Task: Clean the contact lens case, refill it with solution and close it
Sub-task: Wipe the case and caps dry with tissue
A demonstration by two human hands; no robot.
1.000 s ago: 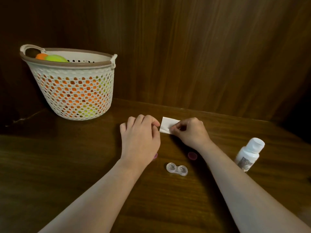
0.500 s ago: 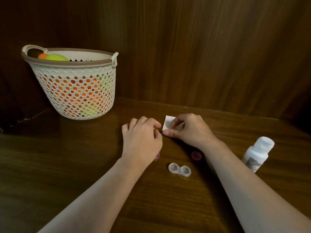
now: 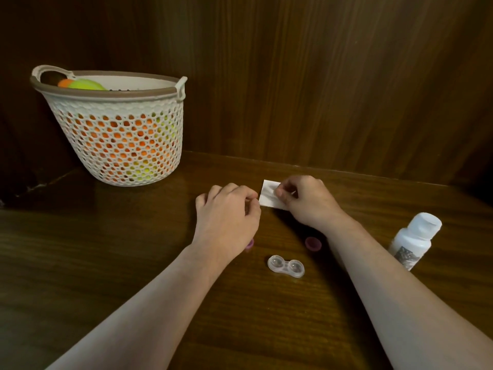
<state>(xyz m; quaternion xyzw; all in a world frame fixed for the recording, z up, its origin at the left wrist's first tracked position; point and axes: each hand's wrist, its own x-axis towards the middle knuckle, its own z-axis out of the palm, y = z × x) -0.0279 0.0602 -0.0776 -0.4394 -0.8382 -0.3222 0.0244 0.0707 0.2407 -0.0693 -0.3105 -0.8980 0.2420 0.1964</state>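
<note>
A clear contact lens case (image 3: pixel 286 266) lies open on the wooden table, both wells uncovered. Two purple caps lie near it: one (image 3: pixel 313 243) to its upper right, the other (image 3: pixel 249 245) mostly hidden under my left wrist. Beyond the case, my right hand (image 3: pixel 306 202) pinches a small white wipe packet (image 3: pixel 269 194), and my left hand (image 3: pixel 229 214) pinches its left edge. A white solution bottle (image 3: pixel 412 240) with its cap on stands at the right.
A white perforated basket (image 3: pixel 117 145) holding orange and yellow-green balls stands at the back left. A dark wood-panelled wall rises just behind the table (image 3: pixel 80 263).
Both hands have stayed on the white packet. More of the packet shows between them now than half a second ago. The view has shifted slightly.
</note>
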